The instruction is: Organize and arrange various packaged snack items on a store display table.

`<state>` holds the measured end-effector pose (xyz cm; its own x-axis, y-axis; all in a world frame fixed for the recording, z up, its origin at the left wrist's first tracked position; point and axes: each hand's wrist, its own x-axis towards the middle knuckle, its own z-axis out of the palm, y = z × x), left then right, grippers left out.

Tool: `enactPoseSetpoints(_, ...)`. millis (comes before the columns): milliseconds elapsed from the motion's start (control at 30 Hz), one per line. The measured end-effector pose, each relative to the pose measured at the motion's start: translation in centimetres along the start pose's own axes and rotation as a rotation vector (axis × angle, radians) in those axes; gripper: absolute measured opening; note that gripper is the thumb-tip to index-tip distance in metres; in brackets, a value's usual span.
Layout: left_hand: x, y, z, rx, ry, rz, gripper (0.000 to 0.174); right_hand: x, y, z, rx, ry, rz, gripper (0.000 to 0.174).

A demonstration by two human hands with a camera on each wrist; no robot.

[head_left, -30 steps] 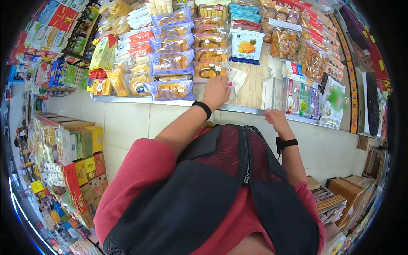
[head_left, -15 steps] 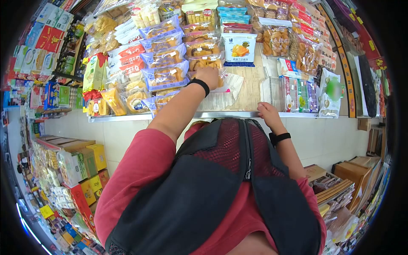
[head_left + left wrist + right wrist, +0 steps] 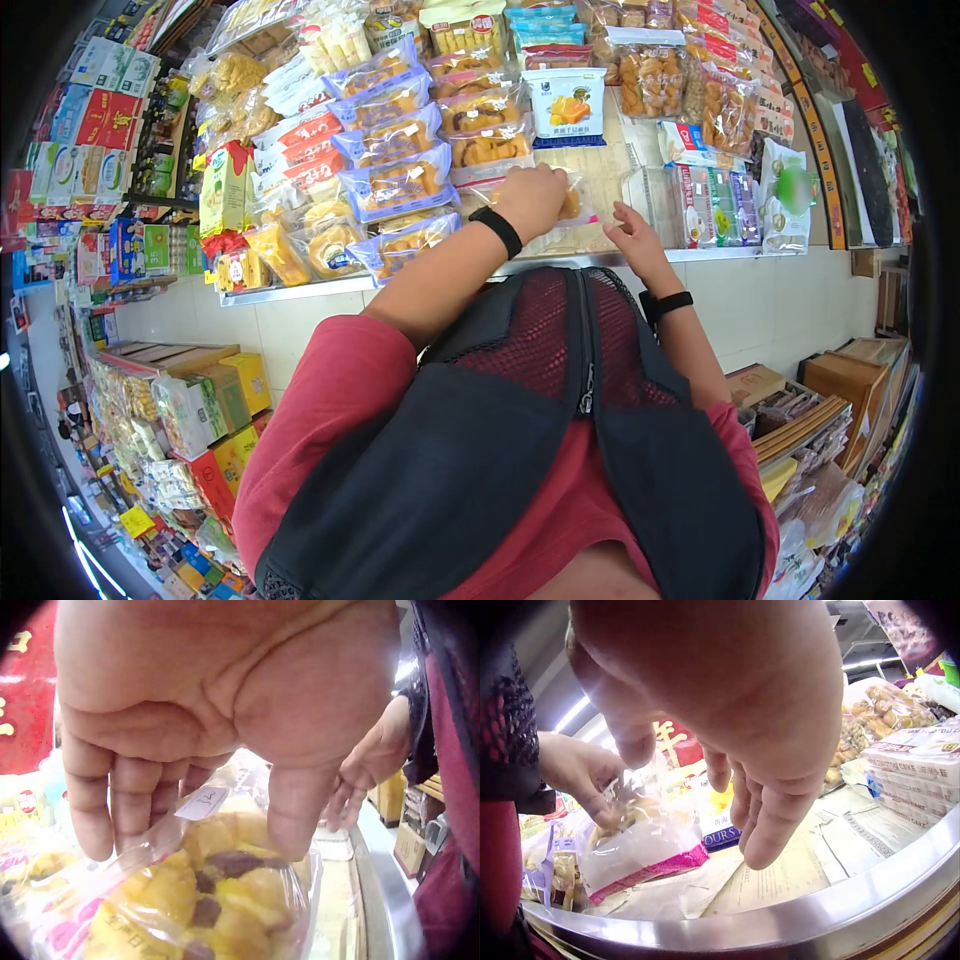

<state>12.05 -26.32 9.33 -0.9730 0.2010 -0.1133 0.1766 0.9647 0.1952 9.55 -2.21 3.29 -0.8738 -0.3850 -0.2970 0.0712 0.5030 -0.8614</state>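
Note:
My left hand (image 3: 533, 203) grips a clear bread package with a pink edge above the front part of the display table. In the left wrist view the thumb and fingers of this hand (image 3: 225, 697) pinch the wrapper of the yellow bread package (image 3: 232, 900), beside a small white label. The right wrist view shows the package (image 3: 641, 851) hanging tilted, its pink strip low. My right hand (image 3: 637, 243) is just right of it, over the table's metal edge, fingers relaxed and touching nothing; the right wrist view shows this hand (image 3: 727, 712) near the camera.
Purple-edged bread packages (image 3: 400, 185) stand in a column at left, with another row beside them. A white bag with an orange picture (image 3: 566, 108) lies behind. Flat clear packaging (image 3: 652, 205) and small colored packs (image 3: 715, 205) are at right. Stacked boxes (image 3: 225, 395) stand on the floor at left.
My left hand has drawn a bread package from the front of its row toward the right and the table edge. My right hand has lifted slightly, its fingers more spread.

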Motion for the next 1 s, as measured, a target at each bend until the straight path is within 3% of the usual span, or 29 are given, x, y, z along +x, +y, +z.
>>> enactPoseSetpoints(133,-0.2,1.8,-1.7,-0.093,0.025,0.097,0.035,-0.4,-2.0,0.0,0.080,-0.007,-0.069,0.080)
enactPoseSetpoints(367,-0.4,2.5,-2.0,-0.232,0.012,0.245,0.040,-1.0,-2.3,-0.8,0.160,-0.111,-0.024,0.085)
enactPoseSetpoints(567,0.7,3.0,-2.7,-0.255,-0.077,0.357,0.046,-3.1,-4.7,-1.8,0.289,-0.172,0.007,0.069)
enactPoseSetpoints(667,2.3,2.2,-3.2,-0.312,-0.142,0.351,0.052,-2.9,-3.9,-2.8,0.157,-0.083,0.088,0.054)
enactPoseSetpoints(733,4.7,-0.1,-2.0,-0.380,0.113,0.280,0.058,-3.0,-4.4,-3.7,0.296,0.006,0.064,0.046)
enactPoseSetpoints(800,6.8,-3.0,-2.5,-0.310,0.059,0.042,0.060,-2.7,-3.9,-5.3,0.306,0.015,0.048,0.046)
enactPoseSetpoints(867,8.1,-5.6,-2.8,-0.147,-0.111,-0.176,0.055,-2.5,-3.6,-6.9,0.311,0.025,0.035,0.046)
enactPoseSetpoints(933,8.4,-7.4,-1.6,-0.113,-0.080,-0.191,0.040,-2.6,-3.3,-8.6,0.326,0.037,0.048,0.047)
enactPoseSetpoints(1000,9.0,-8.8,0.3,-0.061,-0.141,-0.246,0.041,-2.3,-2.3,-10.4,0.324,0.036,0.062,0.047)
